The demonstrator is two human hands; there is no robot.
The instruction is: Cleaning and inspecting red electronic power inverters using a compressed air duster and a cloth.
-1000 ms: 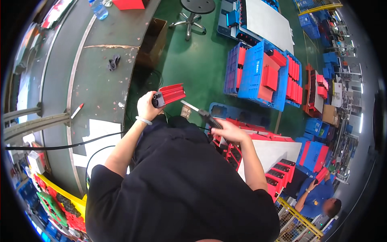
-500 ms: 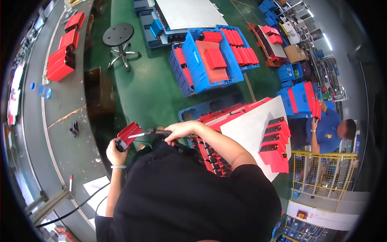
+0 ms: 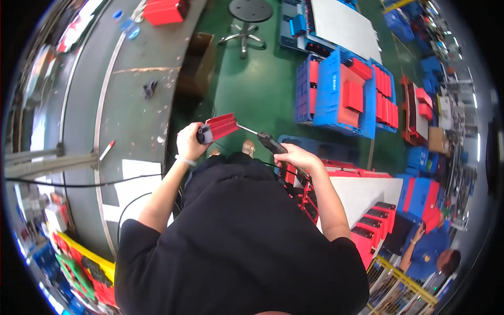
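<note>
Your left grip (image 3: 190, 140) is closed around the dark end of a red piece (image 3: 223, 127), a ridged shell held out before you, just off the edge of the bench (image 3: 134, 105). Your right grip (image 3: 298, 157) is wrapped around the dark handle of a slim tool (image 3: 270, 143), its thin shaft pointed at the piece's other end; whether the tip touches, I cannot tell. The step in hand appears to be working the tool on that piece. Your next move seems to call for a steady left hold and a careful line for the tip, away from your left fingers. White paper (image 3: 139, 173) lies on the bench at your left; red units (image 3: 371, 222) stand in a row at your right. Farther out are a blue crate (image 3: 329, 84) with red parts inside and a round stool (image 3: 251, 9).
</note>
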